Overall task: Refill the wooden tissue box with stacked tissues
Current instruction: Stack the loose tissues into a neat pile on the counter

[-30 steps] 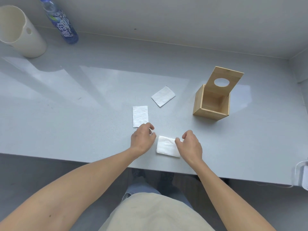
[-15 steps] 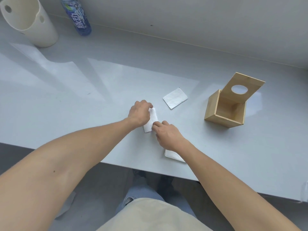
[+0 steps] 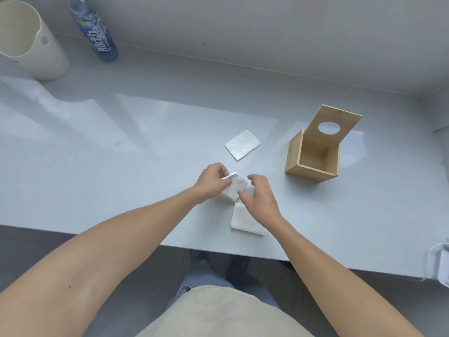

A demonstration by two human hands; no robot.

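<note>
The wooden tissue box (image 3: 312,164) stands at the right of the grey table with its lid, which has a round hole, tipped up and open; its inside looks empty. My left hand (image 3: 211,182) pinches a folded white tissue (image 3: 235,187) lifted off the table. My right hand (image 3: 258,199) is beside it, fingers spread, thumb touching the tissue's lower edge. Another folded tissue (image 3: 244,221) lies flat near the front edge, partly under my right wrist. A third tissue (image 3: 242,144) lies further back, left of the box.
A cream cylindrical container (image 3: 31,42) and a blue-labelled water bottle (image 3: 97,32) stand at the back left by the wall. The grey table's (image 3: 121,142) front edge runs just below my hands. A white object (image 3: 441,266) sits at the right edge.
My left hand has lifted the middle tissue off the table and carried it toward the near tissue. My right hand moved up from the near tissue to meet it.
</note>
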